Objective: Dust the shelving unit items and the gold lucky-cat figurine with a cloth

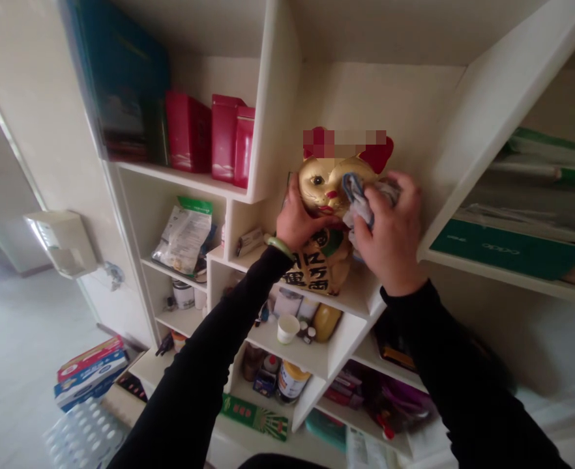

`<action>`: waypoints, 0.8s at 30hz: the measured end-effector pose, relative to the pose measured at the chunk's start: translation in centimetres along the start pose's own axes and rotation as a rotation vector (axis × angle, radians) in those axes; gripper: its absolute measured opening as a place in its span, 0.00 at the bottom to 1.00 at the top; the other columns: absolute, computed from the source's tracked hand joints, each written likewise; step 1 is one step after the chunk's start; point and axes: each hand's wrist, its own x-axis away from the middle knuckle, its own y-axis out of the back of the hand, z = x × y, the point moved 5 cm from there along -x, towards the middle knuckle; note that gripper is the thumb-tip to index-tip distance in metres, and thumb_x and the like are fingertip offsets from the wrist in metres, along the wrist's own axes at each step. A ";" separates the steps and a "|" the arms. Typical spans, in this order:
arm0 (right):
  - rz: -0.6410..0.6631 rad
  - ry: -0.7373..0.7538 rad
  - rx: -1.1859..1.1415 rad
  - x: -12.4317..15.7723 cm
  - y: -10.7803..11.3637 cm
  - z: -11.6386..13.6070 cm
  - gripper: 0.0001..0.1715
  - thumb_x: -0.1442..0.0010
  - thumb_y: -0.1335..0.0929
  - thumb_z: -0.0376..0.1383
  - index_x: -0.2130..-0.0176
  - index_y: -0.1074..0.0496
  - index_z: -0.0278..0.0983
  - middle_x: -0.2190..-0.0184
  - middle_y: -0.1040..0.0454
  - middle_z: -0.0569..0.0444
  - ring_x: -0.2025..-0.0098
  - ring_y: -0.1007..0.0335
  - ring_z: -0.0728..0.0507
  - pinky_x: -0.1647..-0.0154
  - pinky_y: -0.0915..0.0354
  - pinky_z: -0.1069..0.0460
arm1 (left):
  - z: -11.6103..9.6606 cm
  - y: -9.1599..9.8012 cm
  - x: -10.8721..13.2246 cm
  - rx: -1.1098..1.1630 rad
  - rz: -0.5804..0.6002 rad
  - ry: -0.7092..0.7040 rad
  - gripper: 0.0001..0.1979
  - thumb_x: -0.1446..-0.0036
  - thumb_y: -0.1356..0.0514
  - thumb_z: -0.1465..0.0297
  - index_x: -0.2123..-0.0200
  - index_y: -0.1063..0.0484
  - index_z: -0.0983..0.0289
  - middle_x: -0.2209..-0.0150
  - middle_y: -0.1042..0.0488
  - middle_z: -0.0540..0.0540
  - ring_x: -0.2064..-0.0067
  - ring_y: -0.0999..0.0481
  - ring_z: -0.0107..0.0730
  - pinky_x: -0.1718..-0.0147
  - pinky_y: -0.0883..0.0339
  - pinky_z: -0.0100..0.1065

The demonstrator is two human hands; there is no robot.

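Note:
A golden lucky cat figurine (334, 172) with red ears sits upright on a white shelf, dark characters on its front. My left hand (298, 218), a pale green bangle at its wrist, grips the cat by the side of its head and under the chin. In my right hand (390, 225) is a bunched grey-blue cloth (358, 198), pressed against the cat's cheek and covering the eye on that side. Parts of the cat's lower body are hidden behind my left forearm.
Red boxes (187, 133) and a large blue box (121, 78) fill the upper left compartment. Below the cat stand a white cup (287, 328) and a yellow-lidded jar (292, 379). A green box (507, 247) lies on the right shelf. A white dispenser (62, 241) hangs on the left wall.

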 end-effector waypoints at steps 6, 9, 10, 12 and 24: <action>0.097 0.027 0.006 1.4 -1.4 0.4 0.27 0.32 0.32 0.33 0.35 0.26 0.41 0.34 0.33 0.35 0.32 0.34 0.24 0.31 0.33 0.25 | -0.2 -0.1 0.1 -0.012 0.007 0.003 0.78 0.61 0.14 0.54 0.18 0.59 0.59 0.21 0.41 0.73 0.21 0.36 0.66 0.25 0.35 0.57; 0.107 0.048 -0.044 4.1 -1.1 0.0 0.26 0.33 0.31 0.34 0.37 0.24 0.40 0.37 0.29 0.37 0.35 0.31 0.26 0.33 0.30 0.27 | -0.2 -0.2 0.2 -0.030 0.008 0.010 0.77 0.58 0.15 0.53 0.18 0.60 0.61 0.21 0.41 0.74 0.22 0.35 0.67 0.26 0.34 0.57; 0.114 0.060 -0.066 4.7 -0.8 -0.1 0.24 0.34 0.30 0.34 0.39 0.23 0.41 0.39 0.28 0.38 0.37 0.29 0.27 0.34 0.28 0.27 | -0.1 -0.2 0.2 -0.037 0.008 0.015 0.77 0.58 0.15 0.53 0.18 0.61 0.61 0.21 0.41 0.75 0.22 0.35 0.68 0.27 0.34 0.57; 0.081 0.079 -0.115 5.1 0.7 0.0 0.23 0.34 0.29 0.36 0.41 0.22 0.42 0.41 0.26 0.41 0.39 0.26 0.28 0.37 0.26 0.27 | -0.1 -0.3 0.3 -0.045 0.006 0.016 0.77 0.58 0.15 0.54 0.18 0.61 0.61 0.21 0.42 0.75 0.22 0.35 0.68 0.27 0.34 0.57; 0.147 0.272 0.074 -4.4 2.0 4.9 0.24 0.30 0.34 0.31 0.40 0.20 0.43 0.29 0.31 0.41 0.32 0.34 0.22 0.34 0.34 0.24 | 0.3 -0.4 0.2 0.021 0.007 -0.017 0.75 0.57 0.16 0.56 0.18 0.60 0.61 0.20 0.43 0.75 0.24 0.32 0.65 0.28 0.31 0.56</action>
